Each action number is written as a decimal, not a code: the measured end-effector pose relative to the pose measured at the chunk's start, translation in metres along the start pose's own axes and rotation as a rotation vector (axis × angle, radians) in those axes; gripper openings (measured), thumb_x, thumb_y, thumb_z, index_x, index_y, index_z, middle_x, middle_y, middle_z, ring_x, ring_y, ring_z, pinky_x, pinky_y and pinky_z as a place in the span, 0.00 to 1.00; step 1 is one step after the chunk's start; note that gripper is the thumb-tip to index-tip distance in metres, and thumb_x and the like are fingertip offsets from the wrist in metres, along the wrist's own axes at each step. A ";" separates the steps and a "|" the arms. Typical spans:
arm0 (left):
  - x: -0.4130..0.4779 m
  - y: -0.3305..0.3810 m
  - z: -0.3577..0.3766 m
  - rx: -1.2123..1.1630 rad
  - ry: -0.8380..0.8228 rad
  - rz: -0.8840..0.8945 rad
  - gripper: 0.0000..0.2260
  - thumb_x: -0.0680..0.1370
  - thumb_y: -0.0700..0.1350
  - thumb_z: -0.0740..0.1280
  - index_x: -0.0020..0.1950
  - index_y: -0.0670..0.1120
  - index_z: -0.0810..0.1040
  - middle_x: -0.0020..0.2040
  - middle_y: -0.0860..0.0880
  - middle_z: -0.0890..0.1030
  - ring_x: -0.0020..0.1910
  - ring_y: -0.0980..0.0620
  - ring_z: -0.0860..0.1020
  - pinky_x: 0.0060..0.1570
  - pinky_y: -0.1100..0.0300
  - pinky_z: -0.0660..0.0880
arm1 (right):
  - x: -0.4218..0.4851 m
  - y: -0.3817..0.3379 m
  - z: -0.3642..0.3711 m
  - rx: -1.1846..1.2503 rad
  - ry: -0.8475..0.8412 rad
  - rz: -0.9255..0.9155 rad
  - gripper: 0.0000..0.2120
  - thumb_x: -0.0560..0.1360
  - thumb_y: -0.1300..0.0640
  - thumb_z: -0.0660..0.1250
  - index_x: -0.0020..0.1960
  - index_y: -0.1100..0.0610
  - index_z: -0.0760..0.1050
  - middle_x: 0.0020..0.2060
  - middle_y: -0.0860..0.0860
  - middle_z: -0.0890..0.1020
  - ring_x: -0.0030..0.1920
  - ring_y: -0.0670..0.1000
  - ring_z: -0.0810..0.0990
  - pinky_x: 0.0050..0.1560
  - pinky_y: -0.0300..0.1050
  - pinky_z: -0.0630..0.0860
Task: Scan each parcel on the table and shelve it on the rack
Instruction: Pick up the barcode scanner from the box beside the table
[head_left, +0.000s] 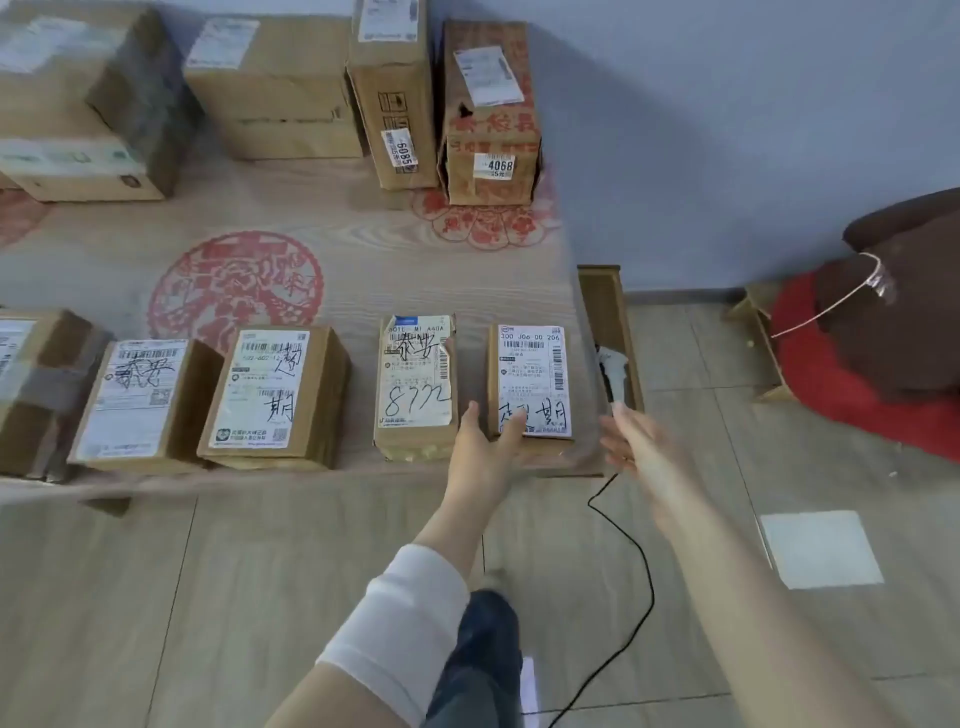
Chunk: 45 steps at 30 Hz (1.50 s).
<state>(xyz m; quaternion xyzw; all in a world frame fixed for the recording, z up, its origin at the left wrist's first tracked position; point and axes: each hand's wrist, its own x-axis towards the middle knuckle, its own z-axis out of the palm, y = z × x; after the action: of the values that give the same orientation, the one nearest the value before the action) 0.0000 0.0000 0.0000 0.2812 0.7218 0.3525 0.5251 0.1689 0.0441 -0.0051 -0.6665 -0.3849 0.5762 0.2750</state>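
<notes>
Left hand lies open, fingers on the near end of the rightmost front-row parcel, thumb beside it. Right hand, blurred, is spread open and empty, near the scanner at the counter's right edge.

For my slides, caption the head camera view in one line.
Left hand touches the rightmost front parcel while the right hand stretches toward the scanner in its box.

Parcels line the table's near edge, boxes behind them, a scanner in a tray at its right.
</notes>
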 end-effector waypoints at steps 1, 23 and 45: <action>0.007 0.002 0.003 0.001 0.011 -0.007 0.34 0.78 0.56 0.62 0.76 0.43 0.52 0.76 0.46 0.59 0.74 0.49 0.59 0.69 0.56 0.58 | 0.010 -0.001 0.002 -0.004 -0.016 0.022 0.22 0.79 0.46 0.60 0.67 0.58 0.71 0.60 0.52 0.79 0.56 0.50 0.78 0.52 0.41 0.75; 0.060 0.062 0.114 -0.461 -0.130 -0.027 0.23 0.72 0.51 0.69 0.64 0.53 0.66 0.57 0.43 0.78 0.52 0.52 0.81 0.44 0.62 0.79 | 0.089 -0.040 -0.083 0.043 0.030 0.042 0.10 0.81 0.48 0.55 0.49 0.46 0.76 0.39 0.42 0.83 0.37 0.40 0.82 0.30 0.31 0.74; 0.232 -0.042 0.279 -0.458 0.262 -0.161 0.20 0.75 0.50 0.68 0.66 0.58 0.70 0.58 0.50 0.81 0.56 0.51 0.80 0.59 0.53 0.74 | 0.346 0.106 -0.153 -0.188 -0.009 0.305 0.28 0.74 0.49 0.69 0.69 0.62 0.68 0.65 0.58 0.75 0.64 0.56 0.73 0.66 0.50 0.69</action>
<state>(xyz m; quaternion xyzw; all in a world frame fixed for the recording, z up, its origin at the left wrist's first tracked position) 0.1981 0.2145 -0.2193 0.0489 0.7051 0.4970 0.5034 0.3532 0.2843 -0.2557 -0.7374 -0.3327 0.5757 0.1189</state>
